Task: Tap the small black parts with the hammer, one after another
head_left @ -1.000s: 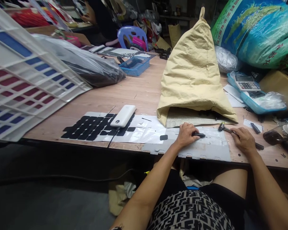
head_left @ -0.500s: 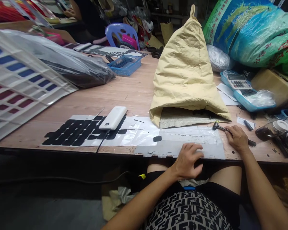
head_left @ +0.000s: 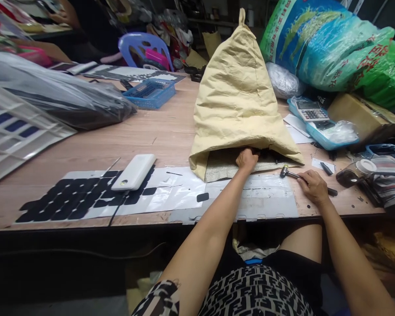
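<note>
My left hand (head_left: pixel 246 160) reaches into the mouth of a yellow sack (head_left: pixel 237 96) that lies on the table. Its fingers are inside the dark opening, so what they touch is hidden. Some dark pieces show faintly inside the sack, to the right of the hand. My right hand (head_left: pixel 314 186) is wrapped round the handle of a small hammer (head_left: pixel 291 174), which lies low over the table with its head pointing left. Below the sack's mouth, a grey board (head_left: pixel 266 208) with a clear sheet on it lies along the table's front edge.
A white power bank (head_left: pixel 134 171) with a cable rests on a sheet of black stickers (head_left: pixel 66 197). Farther back are a blue basket (head_left: pixel 154 94) and a plastic-wrapped bundle. On the right stand a jar (head_left: pixel 352 173), a calculator (head_left: pixel 311 112) and a cardboard box. A person sits at the back left.
My left hand let go of a small black cylindrical piece, pulled back open toward the table edge, then went forward into the sack. My right hand stays on the hammer. The view has shifted right.
</note>
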A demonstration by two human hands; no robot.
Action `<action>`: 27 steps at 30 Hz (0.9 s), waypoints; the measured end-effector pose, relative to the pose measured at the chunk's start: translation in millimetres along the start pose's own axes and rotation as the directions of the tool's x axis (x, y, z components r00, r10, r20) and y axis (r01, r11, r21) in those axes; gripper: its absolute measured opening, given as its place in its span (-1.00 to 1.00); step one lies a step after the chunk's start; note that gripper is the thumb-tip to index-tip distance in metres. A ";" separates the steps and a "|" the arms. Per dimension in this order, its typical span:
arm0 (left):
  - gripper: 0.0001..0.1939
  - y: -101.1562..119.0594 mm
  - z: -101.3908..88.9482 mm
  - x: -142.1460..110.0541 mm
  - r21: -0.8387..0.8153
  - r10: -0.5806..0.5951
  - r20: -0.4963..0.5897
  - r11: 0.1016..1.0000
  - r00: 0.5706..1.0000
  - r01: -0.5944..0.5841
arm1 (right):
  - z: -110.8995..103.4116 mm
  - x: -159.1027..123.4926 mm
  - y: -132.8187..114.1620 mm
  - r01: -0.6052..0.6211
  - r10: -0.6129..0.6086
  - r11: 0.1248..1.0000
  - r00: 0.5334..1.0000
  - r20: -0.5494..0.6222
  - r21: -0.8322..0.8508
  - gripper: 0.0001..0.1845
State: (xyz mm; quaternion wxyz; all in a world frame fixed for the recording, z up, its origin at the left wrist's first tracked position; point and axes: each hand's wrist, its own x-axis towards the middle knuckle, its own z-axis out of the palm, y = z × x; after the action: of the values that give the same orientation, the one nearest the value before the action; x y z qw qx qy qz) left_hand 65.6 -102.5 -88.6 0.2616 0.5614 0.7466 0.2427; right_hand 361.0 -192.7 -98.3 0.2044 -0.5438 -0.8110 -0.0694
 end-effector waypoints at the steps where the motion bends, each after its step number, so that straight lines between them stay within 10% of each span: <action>1: -0.72 -3.7 -0.3 -2.0 0.009 -0.015 -0.009 1.000 1.000 0.015 | -0.2 -0.2 -0.2 -0.004 0.004 1.000 1.000 0.006 0.000 -0.70; 6: -0.81 -31.5 -14.9 -25.2 0.034 0.177 0.001 0.984 0.984 -0.177 | 1.3 -1.5 0.5 -0.017 0.017 1.000 1.000 0.002 0.005 -0.69; 13: -0.84 -68.0 -29.9 -75.6 -0.091 0.540 0.172 0.841 0.824 -0.533 | 3.3 -1.4 1.6 0.004 -0.004 1.000 1.000 -0.001 -0.028 -0.68; 21: -0.81 -75.5 -22.7 -80.4 -0.167 0.511 0.194 0.859 0.838 -0.485 | -7.7 4.8 0.0 0.036 -0.037 0.996 0.999 0.016 0.076 -0.66; 27: -0.84 -74.9 -21.0 -79.0 -0.207 0.501 0.171 0.860 0.848 -0.466 | -26.4 9.6 -66.2 0.048 -0.055 0.897 0.998 0.004 0.440 -0.60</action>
State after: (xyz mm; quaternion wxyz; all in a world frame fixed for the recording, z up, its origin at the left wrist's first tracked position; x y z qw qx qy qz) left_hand 16.8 -199.1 -112.7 0.3158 0.7325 0.5257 0.2957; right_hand 304.3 -219.7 -63.2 0.3135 -0.4624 -0.8215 0.1146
